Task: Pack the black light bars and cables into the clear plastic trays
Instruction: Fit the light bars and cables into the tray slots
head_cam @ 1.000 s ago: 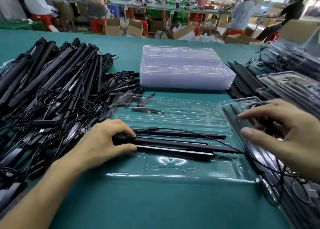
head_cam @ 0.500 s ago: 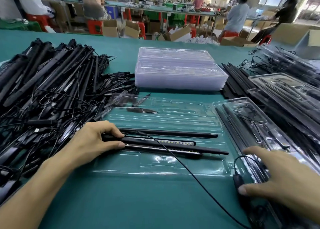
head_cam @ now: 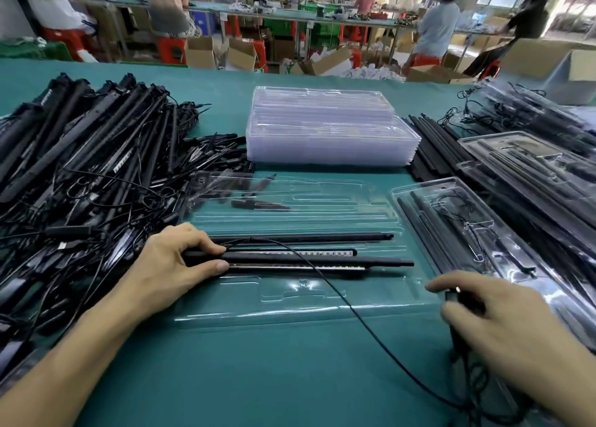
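Right hand has closed round the plug of the cable, by the near right corner of the tray. Left hand pinches the light bars mid-tray. I'd coil the cable loosely, keeping bars flat.

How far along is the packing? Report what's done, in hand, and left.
Done: packed trays lie on the right. In hand: the front tray holds bars; the left hand grips their end, the right hand grips the cable, not yet tucked in. Left: a big pile of bars on the left and a stack of empty trays.
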